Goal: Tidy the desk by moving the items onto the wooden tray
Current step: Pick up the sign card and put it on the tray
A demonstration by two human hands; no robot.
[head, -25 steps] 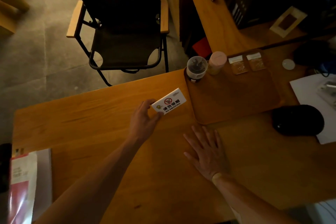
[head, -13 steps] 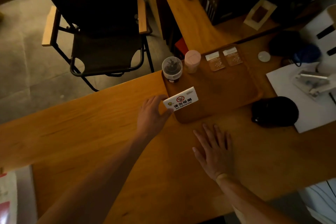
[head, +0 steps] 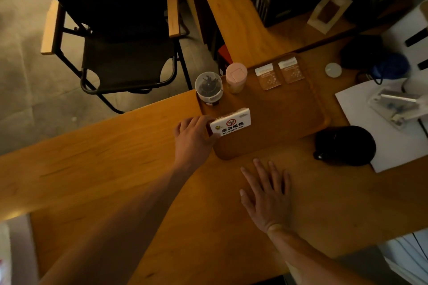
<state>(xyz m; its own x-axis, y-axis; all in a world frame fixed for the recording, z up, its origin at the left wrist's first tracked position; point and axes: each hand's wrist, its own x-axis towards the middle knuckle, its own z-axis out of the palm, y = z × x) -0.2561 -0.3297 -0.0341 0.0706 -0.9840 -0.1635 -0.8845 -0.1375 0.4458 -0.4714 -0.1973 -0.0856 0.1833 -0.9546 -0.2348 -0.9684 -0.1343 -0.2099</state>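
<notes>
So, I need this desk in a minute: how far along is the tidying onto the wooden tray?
Partly done. On the wooden tray already: a clear-lidded jar, a pink cup and two packets. In hand: the left hand is placing the no-smoking sign at the tray's near left; the right hand rests flat. Left on the desk: the black object and white disc.

sign (head: pixel 230 122) on tray (head: pixel 289 109), jars (head: pixel 209 88) behind

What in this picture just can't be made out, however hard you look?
Head view:
- Whether the sign already rests on the tray: the left hand covers its near end.
- Print on the two packets: too small.
- The black thing beside the tray: too dark to identify.
- Contents of the clear jar: dim and blurred.
</notes>
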